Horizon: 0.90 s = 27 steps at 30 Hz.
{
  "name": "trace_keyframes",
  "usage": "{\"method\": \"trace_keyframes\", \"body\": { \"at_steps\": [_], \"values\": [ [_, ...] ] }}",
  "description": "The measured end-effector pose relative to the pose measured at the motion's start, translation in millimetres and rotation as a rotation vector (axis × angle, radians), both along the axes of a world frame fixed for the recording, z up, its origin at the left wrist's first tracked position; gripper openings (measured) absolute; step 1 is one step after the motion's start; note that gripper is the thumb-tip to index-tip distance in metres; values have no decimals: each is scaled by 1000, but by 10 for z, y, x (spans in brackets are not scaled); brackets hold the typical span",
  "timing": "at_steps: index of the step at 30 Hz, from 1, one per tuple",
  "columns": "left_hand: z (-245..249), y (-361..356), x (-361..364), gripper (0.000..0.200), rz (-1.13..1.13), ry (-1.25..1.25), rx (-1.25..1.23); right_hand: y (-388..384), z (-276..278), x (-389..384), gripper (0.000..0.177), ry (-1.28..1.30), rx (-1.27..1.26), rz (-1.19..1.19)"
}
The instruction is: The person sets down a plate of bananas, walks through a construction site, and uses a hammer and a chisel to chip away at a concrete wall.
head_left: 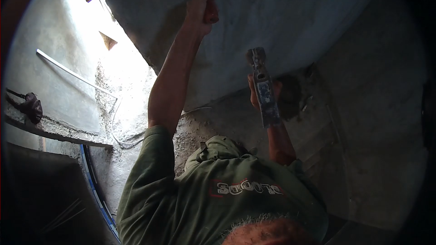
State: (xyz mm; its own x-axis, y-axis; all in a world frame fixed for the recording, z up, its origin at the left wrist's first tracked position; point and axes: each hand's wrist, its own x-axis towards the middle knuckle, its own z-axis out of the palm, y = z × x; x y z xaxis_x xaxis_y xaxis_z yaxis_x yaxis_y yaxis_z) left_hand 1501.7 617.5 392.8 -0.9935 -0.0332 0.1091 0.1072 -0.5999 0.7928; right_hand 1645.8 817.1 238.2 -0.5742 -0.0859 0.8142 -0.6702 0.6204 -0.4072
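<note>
Head view: the left hand (202,13) is pressing near or against the broad grey slab (236,27), well above the slab's lower corner; its fingers are curling together in a fist, and whether they are clamping anything is too dark to tell. The right hand (253,94) is holding a worn, pale-spattered hammer (264,88), its fingers closing around the part behind the head, which is largely hiding the grip. The hammer is crossing the slab's lower edge in the view, to the right of the left forearm (170,81) and apart from it, with its long head pointing up the frame. Below both hands, a green shirt (218,208) with upside-down lettering is filling the lower middle. At the left, a thin pale strip (75,72) is slanting across the curved wall (45,81), a light cable (113,122) is looping beside the rough, brightly lit masonry, and a dark crumpled bundle (32,108) is resting at the ledge (59,131).
</note>
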Motion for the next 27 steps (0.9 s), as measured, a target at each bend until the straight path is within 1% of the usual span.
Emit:
{"method": "trace_keyframes", "body": {
  "at_steps": [2,4,6,7,8,9,10,11,12,13,15,16,17,18,19,20,21,22,23,24,26,27],
  "values": [
    [-25,-49,10,14,-143,38,-43,-18,0,-39,8,-29,-16,45],
    [-19,-68,-15,14,-150,34,-32,-32,34,-13,8,-58,-31,84],
    [-7,-49,-25,15,-161,32,-23,-85,206,54,11,398,290,-283],
    [-7,-9,-20,15,-108,30,-26,-57,271,80,11,395,293,-285],
    [5,20,-24,15,-53,31,-31,0,340,92,14,381,189,-200],
    [8,31,-40,15,-55,27,-30,-1,466,130,17,362,86,-115],
    [19,40,-62,15,-103,43,-4,-58,585,189,17,359,88,-116],
    [28,54,-93,15,-149,62,23,-207,790,288,17,368,-154,156],
    [38,87,-121,15,-149,62,26,-321,891,332,19,370,-397,429],
    [54,127,-148,16,-115,87,47,-368,823,257,19,370,-395,431],
    [-28,93,-321,19,-81,99,72,-436,640,58,23,565,-119,114],
    [-133,21,-475,16,-171,106,-31,-441,609,36,26,112,-13,-44],
    [-226,-29,-544,26,-258,114,-135,-457,608,26,29,-341,93,-196],
    [-161,-8,-393,26,-253,106,-135,-438,564,-18,29,-349,94,-189],
    [-75,47,-254,19,-156,39,-114,-411,488,-58,33,-456,65,-178],
    [36,116,-125,19,-55,-10,-80,-359,486,-116,36,-547,50,-168],
    [118,126,-71,19,-37,12,-69,-338,549,-90,36,-523,63,-155],
    [104,142,37,18,-50,35,-15,-321,541,142,38,-393,16,-161],
    [135,132,60,18,-57,71,41,-326,563,207,41,-250,-30,-160],
    [146,112,24,18,-42,78,44,-370,511,111,41,-242,-25,-146],
    [87,101,-18,18,6,54,-44,-457,171,-123,43,236,-545,445],
    [-86,124,-243,18,1,51,-44,-453,13,-282,43,234,-544,439]
  ]
}}
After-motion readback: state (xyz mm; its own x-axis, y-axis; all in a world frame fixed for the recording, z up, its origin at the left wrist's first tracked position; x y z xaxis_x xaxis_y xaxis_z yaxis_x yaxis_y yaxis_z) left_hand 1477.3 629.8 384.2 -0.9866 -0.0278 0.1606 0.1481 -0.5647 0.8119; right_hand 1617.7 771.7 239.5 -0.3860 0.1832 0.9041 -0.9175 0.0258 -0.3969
